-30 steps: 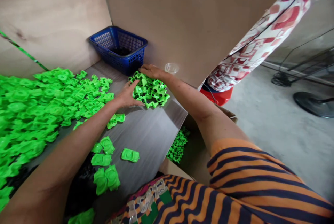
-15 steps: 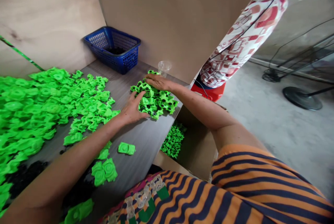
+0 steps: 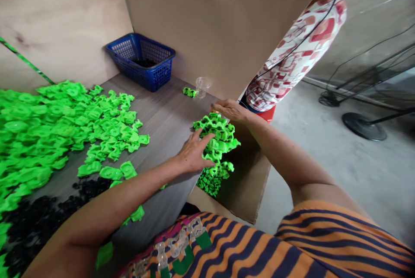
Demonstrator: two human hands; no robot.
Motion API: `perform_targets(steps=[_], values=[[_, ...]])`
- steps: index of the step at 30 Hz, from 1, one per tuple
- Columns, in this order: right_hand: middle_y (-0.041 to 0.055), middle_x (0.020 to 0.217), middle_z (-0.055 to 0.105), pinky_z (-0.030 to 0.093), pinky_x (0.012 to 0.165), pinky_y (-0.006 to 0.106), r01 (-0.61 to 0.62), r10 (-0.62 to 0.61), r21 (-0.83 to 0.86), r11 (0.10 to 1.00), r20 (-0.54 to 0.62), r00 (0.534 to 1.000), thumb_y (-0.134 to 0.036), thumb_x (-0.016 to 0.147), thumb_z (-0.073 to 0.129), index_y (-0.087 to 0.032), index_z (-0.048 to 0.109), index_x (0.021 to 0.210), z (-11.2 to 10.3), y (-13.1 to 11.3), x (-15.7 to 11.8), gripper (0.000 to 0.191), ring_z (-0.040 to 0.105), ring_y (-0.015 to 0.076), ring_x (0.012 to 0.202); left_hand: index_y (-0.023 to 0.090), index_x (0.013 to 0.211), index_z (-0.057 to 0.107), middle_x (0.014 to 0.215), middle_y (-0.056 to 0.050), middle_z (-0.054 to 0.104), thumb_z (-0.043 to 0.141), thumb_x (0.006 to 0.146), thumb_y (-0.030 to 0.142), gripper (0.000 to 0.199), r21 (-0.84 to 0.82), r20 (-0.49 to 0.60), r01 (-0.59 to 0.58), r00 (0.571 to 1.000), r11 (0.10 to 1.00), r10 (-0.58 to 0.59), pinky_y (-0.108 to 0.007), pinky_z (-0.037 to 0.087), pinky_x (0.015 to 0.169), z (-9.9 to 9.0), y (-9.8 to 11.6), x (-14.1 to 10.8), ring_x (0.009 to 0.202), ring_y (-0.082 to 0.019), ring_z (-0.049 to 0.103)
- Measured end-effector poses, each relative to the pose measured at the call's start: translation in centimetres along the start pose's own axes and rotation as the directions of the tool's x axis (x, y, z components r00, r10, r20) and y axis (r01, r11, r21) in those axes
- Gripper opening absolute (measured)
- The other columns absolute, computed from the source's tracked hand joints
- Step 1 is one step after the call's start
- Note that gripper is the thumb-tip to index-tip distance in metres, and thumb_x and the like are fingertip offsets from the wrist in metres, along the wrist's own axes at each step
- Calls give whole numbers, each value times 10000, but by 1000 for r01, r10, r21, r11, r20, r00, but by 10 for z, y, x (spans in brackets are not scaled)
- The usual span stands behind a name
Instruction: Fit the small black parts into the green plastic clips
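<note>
A heap of green toy cars (image 3: 220, 139) with black wheels lies at the table's right edge, partly spilling over it. My left hand (image 3: 194, 150) presses against the heap's near left side with its fingers spread. At the heap's far side is my right hand (image 3: 230, 109), fingers stretched out and palm toward the cars. Below the edge stands a cardboard box (image 3: 248, 178), with many green cars at its bottom. One green car (image 3: 189, 92) stays behind on the table beside a clear plastic cup (image 3: 203, 86).
A big pile of green car bodies (image 3: 42, 126) covers the table's left side. Black wheel parts (image 3: 35, 222) lie in front of it. A blue basket (image 3: 142, 64) holding black parts stands at the back. Beyond the partition (image 3: 207, 18) is another person's patterned clothing (image 3: 298, 49).
Both hands have moved right, pushing the cars from the tabletop to its edge, where some now drop toward the box. One car was left behind near the cup.
</note>
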State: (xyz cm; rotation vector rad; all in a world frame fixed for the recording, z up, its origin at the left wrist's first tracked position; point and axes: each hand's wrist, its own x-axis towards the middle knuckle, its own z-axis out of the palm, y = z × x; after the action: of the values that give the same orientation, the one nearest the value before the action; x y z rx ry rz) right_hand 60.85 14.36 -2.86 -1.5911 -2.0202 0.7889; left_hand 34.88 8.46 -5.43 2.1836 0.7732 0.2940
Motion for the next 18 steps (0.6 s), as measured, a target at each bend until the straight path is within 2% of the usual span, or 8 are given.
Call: perform_targets(steps=[4, 8, 11, 14, 16, 18], values=[[22, 584, 535, 404, 622, 323, -177, 176, 4, 984, 63, 982, -723, 978, 449, -185, 645, 673, -7, 3, -9, 649, 459, 138, 567, 234, 1530, 548, 1722, -213, 324, 944, 661, 453, 980, 13, 78, -141, 987, 990, 140, -637, 307, 1297, 9, 6, 8, 1619, -448, 286], [56, 591, 600, 448, 655, 340, -167, 187, -115, 979, 204, 961, -595, 984, 481, -182, 631, 597, -13, 3, -10, 585, 508, 152, 578, 209, 1493, 598, 1701, -234, 377, 932, 705, 483, 898, 29, 181, -256, 952, 966, 247, -626, 293, 1309, 14, 14, 12, 1622, -421, 301], [85, 631, 643, 468, 715, 358, -155, 189, -184, 971, 185, 964, -477, 986, 490, -171, 631, 599, -11, -1, -2, 512, 562, 173, 631, 182, 1448, 642, 1679, -248, 417, 933, 725, 447, 823, 31, 253, -302, 925, 953, 284, -603, 282, 1320, 17, 21, 9, 1618, -414, 320], [104, 771, 697, 481, 780, 365, -81, 87, -266, 961, 13, 996, -408, 988, 509, -154, 693, 759, 8, -15, 14, 388, 608, 203, 749, 168, 1424, 662, 1673, -260, 424, 934, 730, 444, 795, -3, 265, -313, 916, 950, 303, -585, 307, 1314, 18, 27, 1, 1625, -413, 311], [156, 1017, 744, 507, 879, 387, -7, -21, -372, 928, -73, 997, -319, 979, 531, -134, 738, 982, 27, -31, 31, 278, 655, 250, 935, 198, 1416, 670, 1677, -236, 433, 928, 735, 468, 777, -19, 246, -327, 914, 945, 321, -572, 324, 1311, 16, 29, -6, 1623, -395, 324], [230, 1316, 678, 494, 1025, 441, 31, -78, -492, 870, -76, 994, -226, 965, 545, -106, 710, 1205, 45, -50, 53, 316, 616, 323, 1208, 221, 1399, 679, 1669, -215, 453, 913, 755, 483, 734, -12, 231, -347, 911, 938, 341, -556, 336, 1310, 14, 27, -11, 1618, -368, 346]])
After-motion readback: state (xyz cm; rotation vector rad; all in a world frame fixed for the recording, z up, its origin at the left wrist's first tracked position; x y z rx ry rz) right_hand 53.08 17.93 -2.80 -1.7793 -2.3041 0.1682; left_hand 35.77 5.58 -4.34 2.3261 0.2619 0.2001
